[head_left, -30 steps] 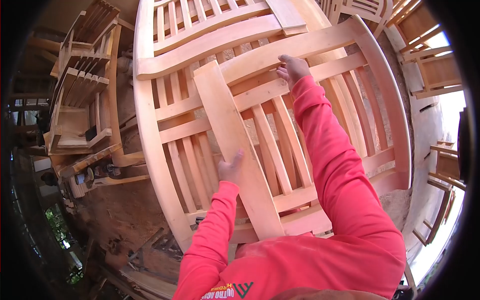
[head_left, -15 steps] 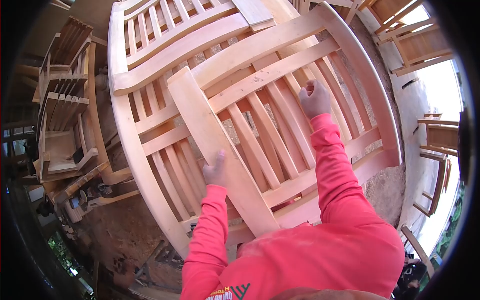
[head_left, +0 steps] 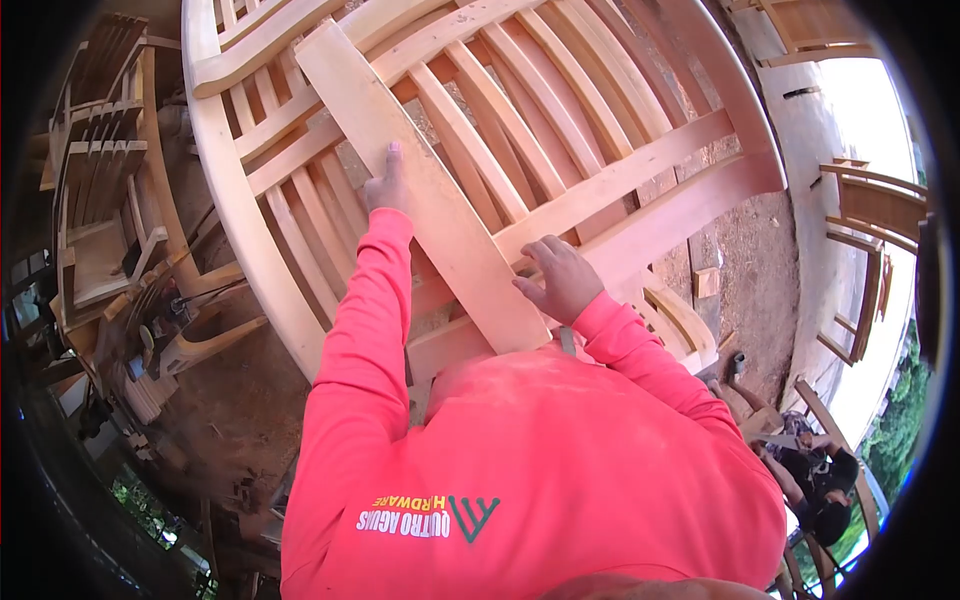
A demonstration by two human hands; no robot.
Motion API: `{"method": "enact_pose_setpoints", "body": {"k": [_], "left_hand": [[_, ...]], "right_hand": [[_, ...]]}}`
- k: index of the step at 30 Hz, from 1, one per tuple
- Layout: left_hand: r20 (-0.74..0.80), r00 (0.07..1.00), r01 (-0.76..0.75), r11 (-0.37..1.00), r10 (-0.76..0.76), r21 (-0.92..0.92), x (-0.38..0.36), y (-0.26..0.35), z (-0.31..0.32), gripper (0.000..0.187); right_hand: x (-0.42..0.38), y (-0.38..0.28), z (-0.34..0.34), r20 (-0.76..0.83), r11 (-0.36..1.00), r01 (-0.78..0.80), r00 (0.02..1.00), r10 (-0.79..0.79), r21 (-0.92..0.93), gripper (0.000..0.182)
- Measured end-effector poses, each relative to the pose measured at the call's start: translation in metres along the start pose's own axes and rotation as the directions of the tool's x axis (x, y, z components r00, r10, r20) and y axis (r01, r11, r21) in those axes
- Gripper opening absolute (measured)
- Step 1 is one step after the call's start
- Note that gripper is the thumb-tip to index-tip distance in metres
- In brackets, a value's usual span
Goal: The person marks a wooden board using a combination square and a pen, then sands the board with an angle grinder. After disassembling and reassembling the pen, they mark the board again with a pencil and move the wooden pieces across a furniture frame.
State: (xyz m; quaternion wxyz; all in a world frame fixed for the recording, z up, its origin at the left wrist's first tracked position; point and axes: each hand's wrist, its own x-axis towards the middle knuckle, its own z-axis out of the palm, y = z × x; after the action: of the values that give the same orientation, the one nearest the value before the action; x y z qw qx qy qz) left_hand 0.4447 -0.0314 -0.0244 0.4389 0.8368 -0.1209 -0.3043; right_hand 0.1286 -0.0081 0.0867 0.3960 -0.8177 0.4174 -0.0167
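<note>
A slatted wooden frame (head_left: pixel 620 178) lies across other wooden frames, its wide flat board (head_left: pixel 425 190) running diagonally toward my chest. My left hand (head_left: pixel 388 184) is on the left edge of that board, thumb on its upper face and the other fingers hidden beneath. Near the board's lower end, my right hand (head_left: pixel 560 277) rests with fingers apart by the corner where the lower rail meets it, holding nothing. Under the frame, a curved rail (head_left: pixel 262 50) and a long side piece (head_left: pixel 250 215) show at the left.
Wooden chairs stand at the left (head_left: pixel 105 220) and the right (head_left: pixel 875 205). Another person (head_left: pixel 815 480) is low at the bottom right. A small wood block (head_left: pixel 706 282) is on the dirt floor (head_left: pixel 765 270).
My right hand has come down from the slats to the lower corner of the board, and its fingers have spread. My left hand is further up the board. The view has shifted, showing more floor.
</note>
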Motion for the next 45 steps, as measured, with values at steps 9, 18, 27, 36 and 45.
{"method": "enact_pose_setpoints", "body": {"k": [9, 18, 27, 36, 45], "left_hand": [[0.002, 0.999, 0.045, 0.977, -0.047, 0.208, -0.029, 0.031, -0.012, 0.116], [0.178, 0.977, 0.088, 0.983, -0.117, 0.159, -0.124, -0.013, -0.025, 0.113], [0.498, 0.829, 0.248, 0.966, -0.254, 0.08, -0.169, -0.119, 0.002, 0.087], [0.816, 0.571, -0.376, 0.854, -0.093, 0.36, -0.168, 0.037, -0.102, 0.033], [0.195, 0.773, -0.595, 0.586, 0.603, 0.549, 0.093, 0.143, -0.014, 0.051]], "right_hand": [[-0.076, -0.055, 0.035, -0.169, 0.943, -0.176, 0.977, 0.132, -0.282, 0.095], [-0.125, -0.011, 0.012, -0.061, 0.886, -0.328, 0.943, 0.326, -0.328, 0.093], [-0.134, 0.071, -0.044, 0.079, 0.823, -0.561, 0.82, 0.567, -0.087, 0.05], [-0.06, 0.241, -0.12, -0.661, 0.553, -0.775, 0.246, 0.709, 0.305, 0.08], [-0.023, 0.355, -0.167, -0.384, 0.432, -0.729, 0.247, 0.89, 0.531, 0.113]]}}
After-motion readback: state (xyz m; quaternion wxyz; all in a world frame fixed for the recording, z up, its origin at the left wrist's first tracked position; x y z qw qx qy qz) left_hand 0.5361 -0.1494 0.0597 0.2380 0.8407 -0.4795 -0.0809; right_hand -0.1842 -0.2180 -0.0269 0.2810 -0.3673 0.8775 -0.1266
